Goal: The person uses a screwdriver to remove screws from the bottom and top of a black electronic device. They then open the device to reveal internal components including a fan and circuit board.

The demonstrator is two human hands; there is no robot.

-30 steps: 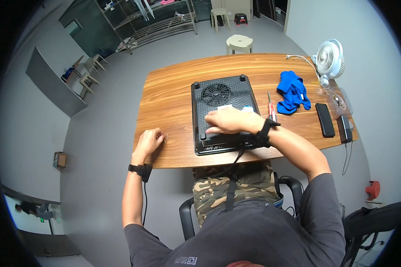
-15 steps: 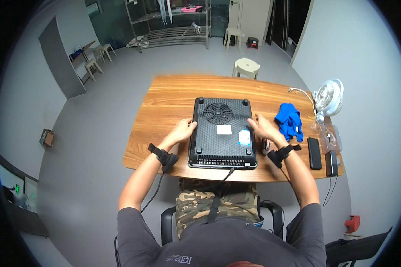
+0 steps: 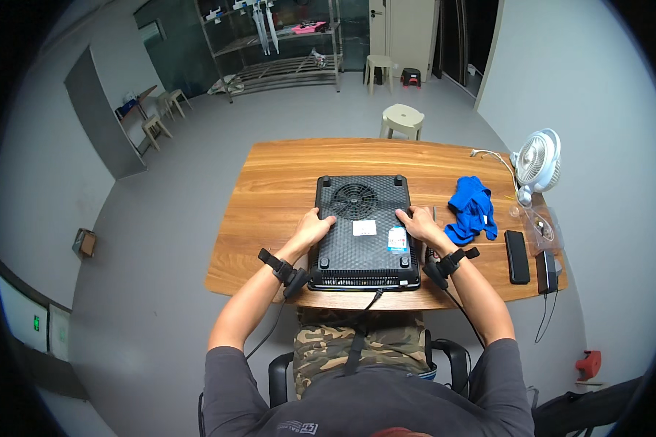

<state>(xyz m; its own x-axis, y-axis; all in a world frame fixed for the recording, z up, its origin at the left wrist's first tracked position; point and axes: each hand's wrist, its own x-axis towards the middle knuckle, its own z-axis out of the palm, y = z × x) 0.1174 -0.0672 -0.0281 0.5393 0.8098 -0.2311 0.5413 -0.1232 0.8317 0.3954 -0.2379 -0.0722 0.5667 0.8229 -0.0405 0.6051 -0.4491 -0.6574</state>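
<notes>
Hands framing black appliance (image 3: 364,231), lying underside up at middle of wooden table (image 3: 270,211), near edge closest to us. We are pressing left hand (image 3: 312,227) against its left edge, fingers curled loosely over rim, gripping. We are laying right hand (image 3: 421,224) on its right edge, fingers spread along rim, holding it likewise. Blue cloth (image 3: 472,208) lying just right of appliance; white fan (image 3: 538,162) standing at table's far right corner.
</notes>
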